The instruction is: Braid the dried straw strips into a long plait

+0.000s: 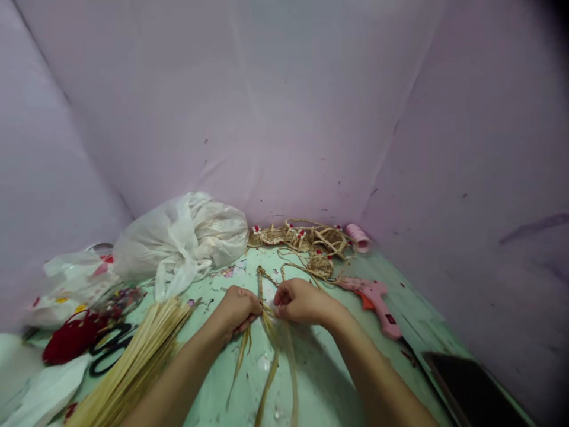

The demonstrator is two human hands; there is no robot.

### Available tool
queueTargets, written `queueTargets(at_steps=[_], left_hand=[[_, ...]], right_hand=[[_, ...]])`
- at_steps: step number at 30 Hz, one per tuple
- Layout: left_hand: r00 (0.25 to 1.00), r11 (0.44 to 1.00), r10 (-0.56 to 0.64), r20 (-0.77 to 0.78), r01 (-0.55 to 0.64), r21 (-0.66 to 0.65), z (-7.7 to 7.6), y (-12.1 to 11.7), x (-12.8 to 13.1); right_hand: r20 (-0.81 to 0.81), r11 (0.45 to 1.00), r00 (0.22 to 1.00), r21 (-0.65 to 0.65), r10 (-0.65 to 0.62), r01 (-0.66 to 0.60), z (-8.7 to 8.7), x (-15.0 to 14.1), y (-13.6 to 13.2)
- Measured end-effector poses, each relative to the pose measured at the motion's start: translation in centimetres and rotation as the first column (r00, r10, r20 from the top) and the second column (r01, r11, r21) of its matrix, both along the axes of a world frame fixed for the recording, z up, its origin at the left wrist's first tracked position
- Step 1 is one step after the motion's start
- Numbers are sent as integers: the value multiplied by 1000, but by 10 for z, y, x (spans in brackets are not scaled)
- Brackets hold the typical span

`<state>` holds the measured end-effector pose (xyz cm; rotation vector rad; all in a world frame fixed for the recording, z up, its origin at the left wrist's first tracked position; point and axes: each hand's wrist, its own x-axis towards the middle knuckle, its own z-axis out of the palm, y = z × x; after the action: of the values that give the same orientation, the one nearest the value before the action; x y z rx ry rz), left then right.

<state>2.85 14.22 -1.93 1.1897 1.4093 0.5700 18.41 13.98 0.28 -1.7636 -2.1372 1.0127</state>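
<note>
A thin braid of straw-coloured plant fibre (261, 284) lies on the pale green table, its loose strands (271, 347) trailing toward me. My left hand (240, 308) is closed, pinching the strands where the braid ends. Close on the other side, my right hand (299, 301) has its fingers curled together around a strand of the same fibre. The fingertips partly hide the crossing of the strands. To the left of my left forearm rests a thick bundle of dry straw strips (142, 356).
A pink glue gun (371, 296) lies to the right, near a dark flat device (475, 388). At the back are woven fibre pieces with red beads (320, 240), a pink thread spool (358, 237) and a white plastic bag (186, 237). Black-handled scissors (109, 350) lie left, beside a red pouch-like item (69, 341).
</note>
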Motion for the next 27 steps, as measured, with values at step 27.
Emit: queueTargets(at_steps=[27], left_hand=[[997, 999, -52, 57, 52, -1, -1, 3, -9]], right_hand=[[-2, 910, 985, 381, -174, 162, -1, 9, -3]])
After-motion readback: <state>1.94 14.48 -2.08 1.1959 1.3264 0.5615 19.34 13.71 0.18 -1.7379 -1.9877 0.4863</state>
